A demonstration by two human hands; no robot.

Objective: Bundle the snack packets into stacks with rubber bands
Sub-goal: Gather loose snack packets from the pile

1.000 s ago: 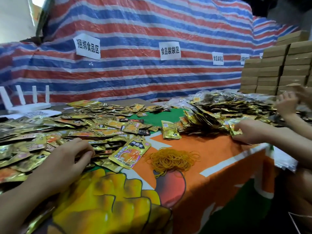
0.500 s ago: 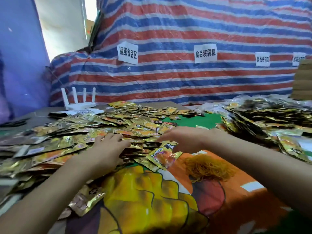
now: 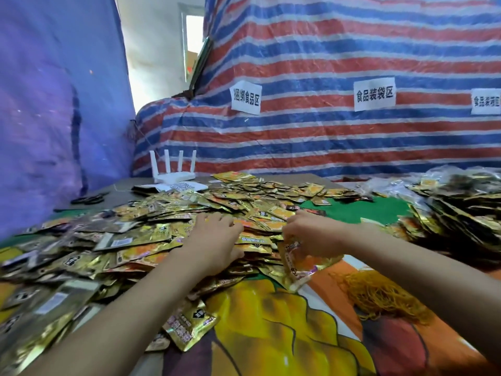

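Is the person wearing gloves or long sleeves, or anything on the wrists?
No gloves: the left hand and right hand are both bare. No sleeves show either; the left forearm and right forearm are uncovered to the picture's edge. No watch, bracelet or ring is visible.

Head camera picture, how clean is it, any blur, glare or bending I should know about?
Head view: the packet pile smears into blur toward the left edge and its foil glints. Head view: the window is blown out white. Head view: the striped tarp shows bowed lines, likely lens distortion. Head view: the packet pinched by the right hand looks soft.
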